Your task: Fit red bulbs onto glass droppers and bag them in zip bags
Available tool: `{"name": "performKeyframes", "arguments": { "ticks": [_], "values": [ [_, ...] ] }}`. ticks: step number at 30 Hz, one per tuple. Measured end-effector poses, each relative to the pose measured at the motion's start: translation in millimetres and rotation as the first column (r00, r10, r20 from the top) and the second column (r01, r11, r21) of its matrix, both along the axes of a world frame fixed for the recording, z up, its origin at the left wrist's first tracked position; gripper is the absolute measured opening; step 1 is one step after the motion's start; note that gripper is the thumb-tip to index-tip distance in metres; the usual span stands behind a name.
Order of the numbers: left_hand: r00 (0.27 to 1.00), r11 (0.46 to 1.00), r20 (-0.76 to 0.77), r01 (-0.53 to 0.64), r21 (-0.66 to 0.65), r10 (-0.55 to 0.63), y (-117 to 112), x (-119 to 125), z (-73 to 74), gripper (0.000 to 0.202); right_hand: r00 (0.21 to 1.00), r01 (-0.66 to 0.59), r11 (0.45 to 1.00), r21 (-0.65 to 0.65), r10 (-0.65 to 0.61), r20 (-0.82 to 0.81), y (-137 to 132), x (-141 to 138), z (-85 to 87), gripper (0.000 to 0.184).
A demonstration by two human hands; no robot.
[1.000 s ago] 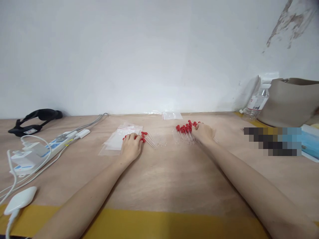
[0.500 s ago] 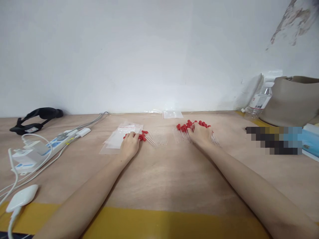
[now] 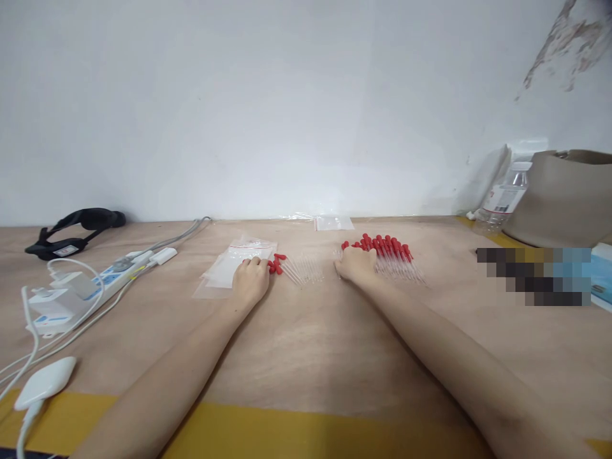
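Observation:
My left hand [image 3: 251, 280] rests at the right edge of a few clear zip bags [image 3: 222, 268], its fingers curled down over several red rubber bulbs [image 3: 276, 265]. What its fingertips grip is hidden. Just right of it lie thin clear tubes [image 3: 308, 269] side by side, some slanting from red bulbs. My right hand [image 3: 356, 264] is closed at the left end of a dense row of red-bulbed droppers [image 3: 387, 248], whose clear stems point toward me. Its fingertips are out of sight behind the hand, and a few clear tubes show beside its left edge.
At left lie a black headset strap [image 3: 74, 233], a power strip [image 3: 102, 280] with plugs and cables, and a white charger [image 3: 45, 382]. A small clear bag [image 3: 335, 223] lies by the wall. At right are a plastic bottle [image 3: 504, 197] and a beige container [image 3: 557, 197].
My right hand has moved left from the middle of the dropper row to its left end, uncovering the red bulbs and stems. My left hand stays over the bulbs by the bags.

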State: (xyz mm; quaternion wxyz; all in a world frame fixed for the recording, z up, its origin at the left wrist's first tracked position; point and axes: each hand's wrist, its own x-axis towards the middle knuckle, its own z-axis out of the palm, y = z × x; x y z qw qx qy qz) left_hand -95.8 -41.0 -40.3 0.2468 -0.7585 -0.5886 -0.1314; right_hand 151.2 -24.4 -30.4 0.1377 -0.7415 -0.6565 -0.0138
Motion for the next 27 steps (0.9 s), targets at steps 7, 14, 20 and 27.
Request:
{"name": "performKeyframes", "arguments": {
  "ticks": [7,14,20,27],
  "values": [
    [0.960,0.986,0.236,0.127,0.109,-0.150,-8,9,8.9,0.024,0.997,0.037,0.995,-0.091,-0.042,-0.063,6,-7,0.6,0.022],
    [0.500,0.870,0.764,0.467,0.158,-0.408,-25,43,-13.8,0.014,0.995,0.002,0.999,-0.051,-0.007,-0.103,-4,-1,9.1,0.029],
    [0.360,0.830,0.895,0.558,0.019,-0.263,-36,63,-21.7,0.021,0.910,-0.208,0.936,0.282,0.292,-0.295,-41,41,4.8,0.024],
    [0.458,0.759,0.826,0.648,-0.058,-0.328,-45,68,-12.8,0.024,0.767,-0.403,0.755,0.517,0.587,-0.260,-70,57,-23.8,0.021]
  ]
}}
